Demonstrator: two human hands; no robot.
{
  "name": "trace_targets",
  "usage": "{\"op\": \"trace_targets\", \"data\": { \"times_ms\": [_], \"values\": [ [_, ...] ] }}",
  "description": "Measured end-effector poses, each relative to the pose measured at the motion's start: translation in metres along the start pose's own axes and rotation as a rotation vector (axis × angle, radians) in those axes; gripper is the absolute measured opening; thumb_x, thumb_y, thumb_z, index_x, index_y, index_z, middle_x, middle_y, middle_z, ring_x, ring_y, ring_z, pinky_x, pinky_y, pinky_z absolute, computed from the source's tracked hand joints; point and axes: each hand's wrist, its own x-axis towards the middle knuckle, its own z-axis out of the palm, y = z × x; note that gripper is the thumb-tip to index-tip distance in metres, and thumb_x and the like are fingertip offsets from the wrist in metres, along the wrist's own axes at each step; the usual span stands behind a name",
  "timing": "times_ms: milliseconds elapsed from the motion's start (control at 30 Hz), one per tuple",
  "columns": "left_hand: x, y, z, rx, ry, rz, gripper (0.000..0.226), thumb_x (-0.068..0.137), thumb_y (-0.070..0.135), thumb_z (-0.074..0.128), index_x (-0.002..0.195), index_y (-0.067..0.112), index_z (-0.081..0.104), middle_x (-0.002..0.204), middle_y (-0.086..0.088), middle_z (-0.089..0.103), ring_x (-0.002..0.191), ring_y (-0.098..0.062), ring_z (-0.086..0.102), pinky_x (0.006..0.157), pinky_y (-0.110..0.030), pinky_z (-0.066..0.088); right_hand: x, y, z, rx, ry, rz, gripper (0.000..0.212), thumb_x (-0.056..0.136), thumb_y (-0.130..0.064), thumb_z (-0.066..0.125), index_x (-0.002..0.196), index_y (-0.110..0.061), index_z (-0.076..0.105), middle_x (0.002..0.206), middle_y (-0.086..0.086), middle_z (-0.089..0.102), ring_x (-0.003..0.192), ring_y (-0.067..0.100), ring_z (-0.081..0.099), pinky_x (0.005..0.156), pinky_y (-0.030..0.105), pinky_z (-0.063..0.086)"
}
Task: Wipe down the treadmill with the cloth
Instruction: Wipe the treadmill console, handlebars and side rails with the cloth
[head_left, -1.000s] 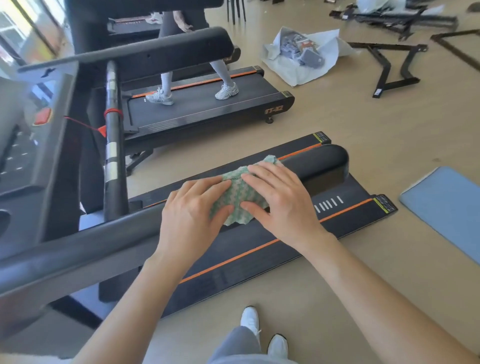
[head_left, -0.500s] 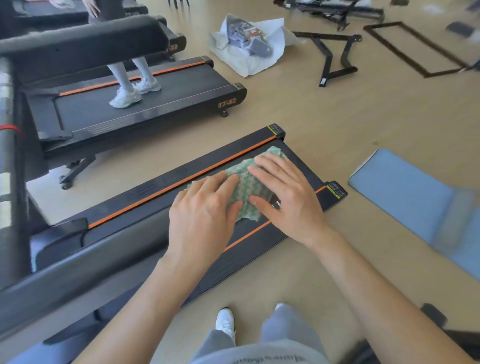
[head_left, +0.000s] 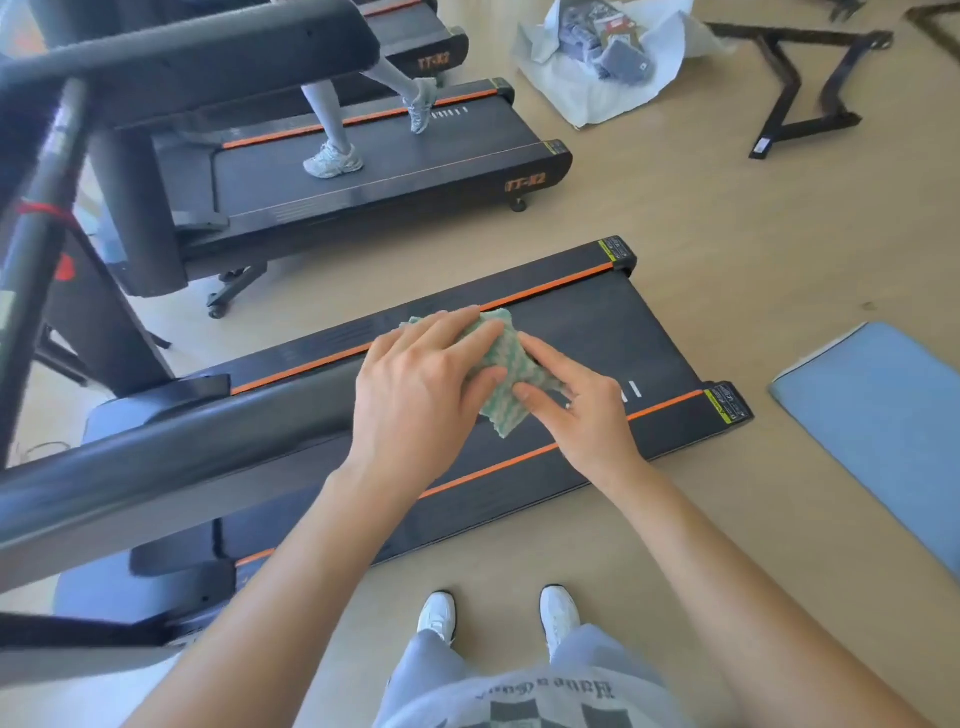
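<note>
Fingers (head_left: 441, 327) of left hand (head_left: 415, 384), right hand (head_left: 576, 415) pretty much straight, pressing green patterned cloth (head_left: 506, 358) over treadmill (head_left: 649, 338).

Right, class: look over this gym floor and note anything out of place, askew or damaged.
Black metal frame pieces lie loose on the floor at top right, near an opened white wrapping with packets in it: it looks like unfinished assembly. The treadmill and cloth look normal.
</note>
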Motion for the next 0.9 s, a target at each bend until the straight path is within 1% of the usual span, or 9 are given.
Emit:
{"op": "trace_targets", "data": {
  "times_ms": [133,233,367,467,567,633,700,767,900],
  "values": [
    [-0.008,0.015,0.016,0.125,0.093,0.027,0.027,0.104,0.033,0.057,0.125,0.024,0.072,0.135,0.001,0.067,0.125,-0.028,0.063,0.099,-0.044,0.049,0.001,0.011,-0.004,0.129,-0.034,0.037,0.05,0.093,-0.017,0.073,0.141,-0.013,0.059,0.136,-0.006,0.066,0.123,0.006,0.063,0.104,0.027,0.051],
    [-0.01,0.024,0.023,0.205,0.11,0.046,0.027,0.105,0.031,0.055,0.125,0.024,0.071,0.137,-0.001,0.066,0.129,-0.03,0.06,0.105,-0.046,0.046,0.001,0.017,-0.006,0.147,-0.062,0.076,0.051,0.09,-0.019,0.076,0.139,-0.018,0.06,0.129,-0.011,0.069,0.119,0.007,0.065,0.103,0.031,0.052],
    [-0.006,0.032,0.031,0.292,0.079,0.083,0.023,0.1,0.025,0.059,0.118,0.022,0.072,0.133,-0.001,0.067,0.132,-0.032,0.057,0.11,-0.045,0.041,-0.002,0.022,-0.007,0.178,-0.084,0.12,0.053,0.09,-0.019,0.077,0.14,-0.021,0.059,0.123,-0.01,0.072,0.116,0.009,0.067,0.101,0.038,0.054],
    [-0.004,0.035,0.033,0.354,0.01,0.123,0.026,0.093,0.023,0.066,0.118,0.021,0.07,0.134,-0.001,0.066,0.133,-0.033,0.055,0.111,-0.046,0.039,-0.007,0.025,-0.007,0.138,-0.09,0.106,0.051,0.092,-0.024,0.076,0.14,-0.024,0.058,0.125,-0.012,0.066,0.116,0.011,0.064,0.099,0.035,0.054],
    [-0.002,0.033,0.027,0.338,-0.008,0.126,0.028,0.094,0.03,0.066,0.121,0.022,0.069,0.138,-0.001,0.064,0.132,-0.031,0.056,0.106,-0.048,0.042,-0.012,0.026,-0.008,0.049,-0.012,0.06,0.05,0.089,-0.022,0.077,0.136,-0.022,0.061,0.121,-0.003,0.053,0.112,0.012,0.061,0.099,0.03,0.051],
    [0.003,0.029,0.017,0.258,-0.022,0.056,0.033,0.091,0.039,0.068,0.121,0.026,0.07,0.135,0.003,0.066,0.125,-0.029,0.06,0.095,-0.045,0.045,-0.013,0.022,-0.008,0.027,0.025,-0.018,0.047,0.087,-0.022,0.077,0.133,-0.017,0.063,0.12,-0.001,0.055,0.114,0.014,0.059,0.099,0.029,0.049],
    [0.012,0.023,0.004,0.164,-0.115,-0.061,0.047,0.083,0.054,0.067,0.125,0.031,0.068,0.13,0.009,0.067,0.116,-0.025,0.062,0.087,-0.04,0.045,-0.007,0.014,-0.009,0.02,0.008,-0.063,0.046,0.088,-0.024,0.076,0.131,-0.013,0.064,0.125,-0.002,0.059,0.119,0.014,0.058,0.1,0.027,0.048],
    [0.021,0.017,-0.009,0.096,-0.272,-0.188,0.06,0.077,0.068,0.062,0.129,0.037,0.062,0.121,0.014,0.068,0.107,-0.022,0.064,0.083,-0.038,0.045,0.003,0.008,-0.013,0.054,-0.065,-0.048,0.048,0.089,-0.026,0.077,0.133,-0.013,0.063,0.13,-0.004,0.061,0.123,0.01,0.057,0.102,0.025,0.047],
    [0.039,0.003,-0.024,0.026,-0.534,-0.361,0.066,0.071,0.084,0.058,0.122,0.043,0.057,0.094,0.018,0.062,0.095,-0.019,0.06,0.075,-0.034,0.043,0.027,0.003,-0.026,0.088,-0.295,0.046,0.06,0.085,-0.043,0.078,0.139,-0.024,0.059,0.134,-0.011,0.062,0.125,0.007,0.058,0.105,0.03,0.049]
  ]
}}
